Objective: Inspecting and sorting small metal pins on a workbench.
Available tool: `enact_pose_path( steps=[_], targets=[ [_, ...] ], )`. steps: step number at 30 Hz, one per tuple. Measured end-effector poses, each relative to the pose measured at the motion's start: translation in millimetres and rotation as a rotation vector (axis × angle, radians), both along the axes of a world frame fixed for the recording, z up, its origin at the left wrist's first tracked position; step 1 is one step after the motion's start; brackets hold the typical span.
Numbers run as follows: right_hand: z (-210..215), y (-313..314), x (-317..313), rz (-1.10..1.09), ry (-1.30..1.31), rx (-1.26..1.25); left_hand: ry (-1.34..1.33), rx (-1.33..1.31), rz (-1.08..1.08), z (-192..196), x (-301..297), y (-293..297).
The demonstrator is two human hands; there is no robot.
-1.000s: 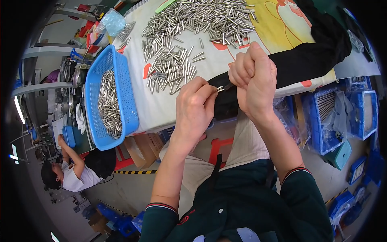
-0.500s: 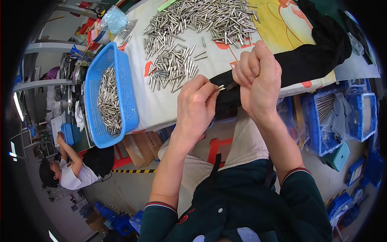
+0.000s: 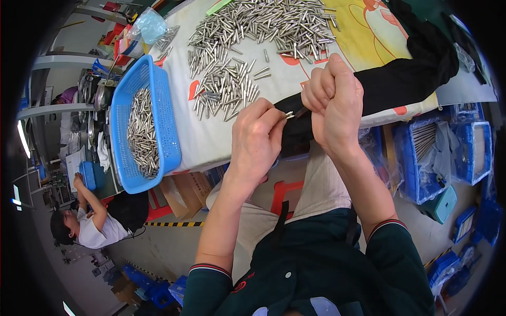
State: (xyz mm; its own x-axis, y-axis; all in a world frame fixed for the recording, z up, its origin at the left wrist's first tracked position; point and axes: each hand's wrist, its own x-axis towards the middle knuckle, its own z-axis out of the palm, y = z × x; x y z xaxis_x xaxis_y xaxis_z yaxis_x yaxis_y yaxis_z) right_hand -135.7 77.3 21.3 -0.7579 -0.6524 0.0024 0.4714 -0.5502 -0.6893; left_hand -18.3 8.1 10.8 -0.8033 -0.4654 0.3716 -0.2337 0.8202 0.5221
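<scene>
My left hand (image 3: pixel 257 138) pinches a small shiny metal pin (image 3: pixel 289 115), with only its tip sticking out past thumb and forefinger. Closed in a fist, my right hand (image 3: pixel 336 105) grips a thin dark tool (image 3: pixel 301 111) whose end points at the pin. The tool's handle is hidden inside the fist, so its kind does not show. Both hands are just above a black cloth (image 3: pixel 392 84) spread along the table's near edge. Beyond them lies a big heap of similar metal pins (image 3: pixel 263 23), with a smaller pile (image 3: pixel 226 89) nearer my left hand.
On the left, a blue perforated basket (image 3: pixel 167 121) holds many more pins. A patterned cloth (image 3: pixel 203 142) covers the table. Blue crates (image 3: pixel 416 179) stand at the lower right, a red stool (image 3: pixel 284 192) below the table. Another person (image 3: pixel 100 221) works at the far left.
My right hand has shifted very slightly left, with the dark tool still at the pin. The left hand holds its place, and the piles look the same.
</scene>
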Motion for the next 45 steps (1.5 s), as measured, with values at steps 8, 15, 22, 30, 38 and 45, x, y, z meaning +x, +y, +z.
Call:
enact_pose_path(
  steps=[8,15,22,30,38,45],
  targets=[
    [-0.7,-4.3,12.4,-0.057,0.221,0.038,0.005,-0.003,-0.021,4.5,-2.2,-0.5],
    [0.2,-0.5,30.1,-0.107,0.552,0.142,0.014,-0.071,-0.051,-1.4,2.7,-1.2],
    [-2.1,1.9,27.7,-0.107,0.573,0.12,-0.072,-0.269,0.222,4.8,3.9,-25.3],
    [-9.9,4.2,19.2,-0.082,0.429,0.064,0.044,-0.186,0.028,15.0,-23.4,-30.8],
    [-13.0,10.2,21.4,-0.101,0.371,0.022,-0.031,-0.304,-0.149,16.2,-66.2,-43.4],
    [-17.3,11.6,23.4,-0.131,0.425,-0.018,-0.07,-0.382,-0.212,13.0,-92.9,-46.8]
  ],
)
